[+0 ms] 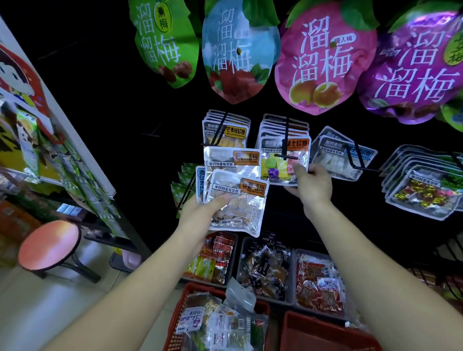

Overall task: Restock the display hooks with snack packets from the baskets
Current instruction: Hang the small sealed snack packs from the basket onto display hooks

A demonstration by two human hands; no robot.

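My left hand [200, 212] grips a fanned stack of clear snack packets with orange labels [236, 191], held up in front of the display. My right hand [310, 182] pinches the lower edge of a packet of coloured soft candy [285, 160] that hangs at the front of a black display hook [287, 134]. To its left, another hook carries mango candy packets [226, 131]. Below, a red basket [180, 338] holds mixed loose snack packets. A second red basket [327, 337] sits to its right.
Large plum snack bags [326, 55] hang above the hooks. More hooked packets [426, 187] fill the right side. Dark bins of wrapped snacks [266, 271] stand under the display. A round pink stool [49, 244] and a side shelf [69, 163] are at the left.
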